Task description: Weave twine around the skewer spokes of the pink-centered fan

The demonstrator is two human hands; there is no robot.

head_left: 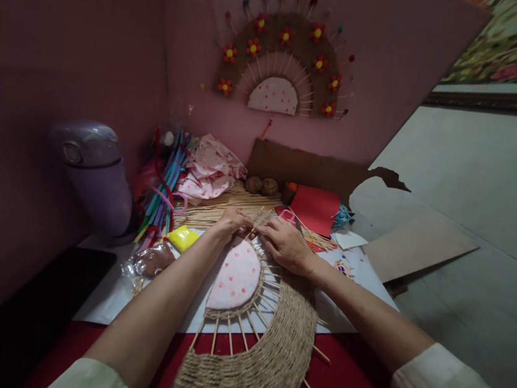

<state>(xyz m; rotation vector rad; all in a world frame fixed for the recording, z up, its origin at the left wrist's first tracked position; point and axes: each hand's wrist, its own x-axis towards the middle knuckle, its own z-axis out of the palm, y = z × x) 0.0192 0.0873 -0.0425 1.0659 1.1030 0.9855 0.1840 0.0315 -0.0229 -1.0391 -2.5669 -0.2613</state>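
Before me lies a half-round woven piece, its wide band of jute twine [286, 334] laced over thin wooden sticks [243, 332] that fan out from a half-disc of pink dotted cloth [237, 277]. At its far end my left hand [235, 221] has its fingers curled against the upper edge. Beside it my right hand [285, 242] pinches the twine-wrapped end with bent fingers. Both hands are close together, closed on the far end of the weaving. Some stick tips poke out beyond the band's outer edge.
A purple bottle [101, 182] stands left, near pipe cleaners [171, 178] and crumpled pink cloth [212, 167]. Behind my hands are loose sticks [215, 204], twine balls [262, 186] and red sheet [315, 208]. A flower-decorated half-round piece [283, 35] hangs on the wall. Cardboard [420, 247] lies right.
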